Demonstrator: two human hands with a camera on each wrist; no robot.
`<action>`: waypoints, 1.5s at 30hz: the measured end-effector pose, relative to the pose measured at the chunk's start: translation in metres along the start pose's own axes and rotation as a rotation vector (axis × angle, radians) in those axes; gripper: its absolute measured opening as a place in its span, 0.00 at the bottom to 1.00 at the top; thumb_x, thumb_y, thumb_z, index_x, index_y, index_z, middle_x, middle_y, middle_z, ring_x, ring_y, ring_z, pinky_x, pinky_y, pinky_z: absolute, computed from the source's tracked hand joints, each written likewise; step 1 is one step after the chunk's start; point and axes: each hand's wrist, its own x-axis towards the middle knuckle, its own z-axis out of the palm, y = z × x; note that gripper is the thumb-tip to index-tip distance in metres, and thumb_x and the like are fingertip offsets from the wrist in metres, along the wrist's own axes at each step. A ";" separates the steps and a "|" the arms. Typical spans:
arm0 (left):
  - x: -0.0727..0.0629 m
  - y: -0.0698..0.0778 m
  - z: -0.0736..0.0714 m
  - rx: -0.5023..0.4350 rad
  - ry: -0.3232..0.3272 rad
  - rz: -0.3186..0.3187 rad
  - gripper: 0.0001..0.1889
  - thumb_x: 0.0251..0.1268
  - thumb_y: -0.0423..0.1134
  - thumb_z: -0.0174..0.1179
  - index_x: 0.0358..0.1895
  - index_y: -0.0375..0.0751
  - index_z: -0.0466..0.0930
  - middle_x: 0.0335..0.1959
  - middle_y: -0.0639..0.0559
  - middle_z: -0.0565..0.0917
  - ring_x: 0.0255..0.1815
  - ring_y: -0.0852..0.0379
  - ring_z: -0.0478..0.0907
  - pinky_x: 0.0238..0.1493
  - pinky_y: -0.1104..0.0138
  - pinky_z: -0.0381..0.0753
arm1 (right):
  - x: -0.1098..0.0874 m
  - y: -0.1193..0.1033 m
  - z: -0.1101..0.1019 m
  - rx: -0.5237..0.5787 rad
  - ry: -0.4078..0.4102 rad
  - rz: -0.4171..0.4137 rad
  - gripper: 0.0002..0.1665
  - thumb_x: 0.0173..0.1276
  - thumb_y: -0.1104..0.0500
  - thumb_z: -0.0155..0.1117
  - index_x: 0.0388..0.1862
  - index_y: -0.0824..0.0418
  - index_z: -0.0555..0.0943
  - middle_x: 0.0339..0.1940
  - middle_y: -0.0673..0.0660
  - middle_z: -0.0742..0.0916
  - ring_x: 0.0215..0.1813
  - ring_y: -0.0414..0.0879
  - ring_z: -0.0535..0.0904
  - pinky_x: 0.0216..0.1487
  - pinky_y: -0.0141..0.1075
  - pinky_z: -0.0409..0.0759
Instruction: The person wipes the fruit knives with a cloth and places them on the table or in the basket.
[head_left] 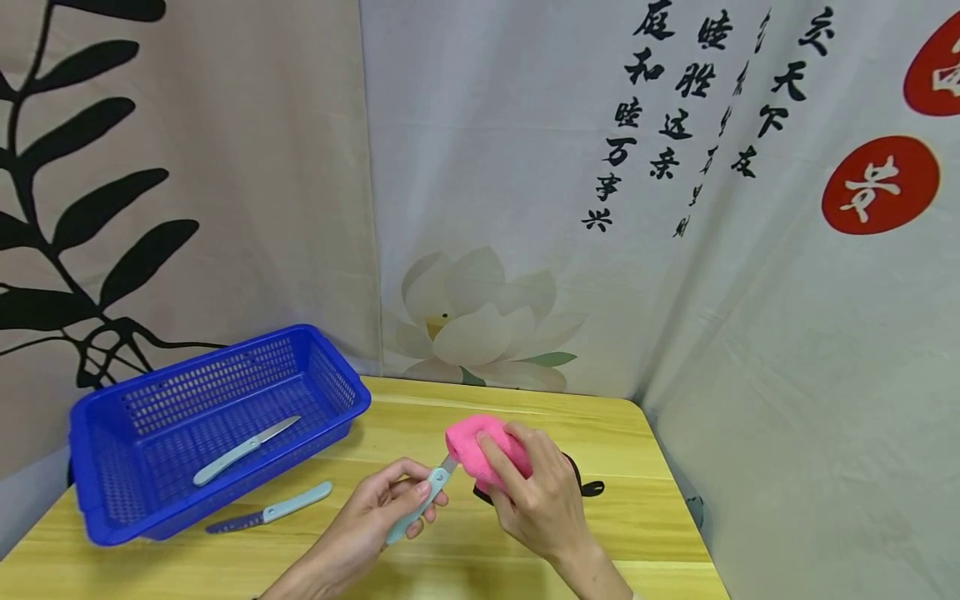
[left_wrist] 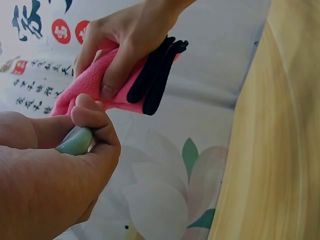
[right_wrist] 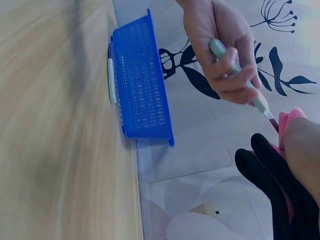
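My left hand [head_left: 382, 508] grips the pale green handle of a knife [head_left: 420, 510] above the table. Its blade runs up into a folded pink cloth [head_left: 480, 450] with black edging, so most of the blade is hidden. My right hand [head_left: 542, 492] holds the cloth around the blade, thumb and fingers pressed into it. In the left wrist view the rounded handle end [left_wrist: 76, 141] shows inside the curled left fingers. The right wrist view shows a short piece of bare blade [right_wrist: 270, 119] between handle and cloth.
A blue plastic basket [head_left: 225, 354] stands at the table's left, with one knife [head_left: 243, 452] lying in it. Another knife [head_left: 270, 507], its blade dark and spotted, lies on the wooden table [head_left: 600, 433] before the basket. Printed curtains [head_left: 480, 167] hang behind the table.
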 end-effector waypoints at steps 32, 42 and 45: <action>-0.001 0.003 -0.001 -0.087 0.012 0.066 0.08 0.94 0.44 0.54 0.61 0.47 0.79 0.48 0.57 0.89 0.41 0.66 0.81 0.43 0.76 0.84 | -0.005 -0.018 0.002 0.072 0.038 -0.098 0.23 0.87 0.45 0.62 0.63 0.58 0.90 0.54 0.65 0.88 0.45 0.52 0.83 0.42 0.39 0.89; -0.001 0.002 -0.001 -0.038 -0.021 0.095 0.09 0.95 0.43 0.53 0.62 0.47 0.79 0.50 0.59 0.89 0.40 0.66 0.80 0.44 0.75 0.83 | -0.004 -0.020 0.003 0.045 0.045 -0.087 0.20 0.85 0.49 0.61 0.61 0.58 0.91 0.54 0.64 0.89 0.43 0.51 0.81 0.39 0.37 0.87; 0.000 0.003 0.000 -0.016 -0.006 0.064 0.10 0.94 0.44 0.54 0.62 0.44 0.78 0.52 0.56 0.89 0.44 0.64 0.82 0.44 0.75 0.83 | -0.004 -0.017 0.002 0.021 0.044 -0.054 0.20 0.84 0.51 0.60 0.62 0.57 0.92 0.55 0.64 0.89 0.42 0.51 0.81 0.37 0.37 0.87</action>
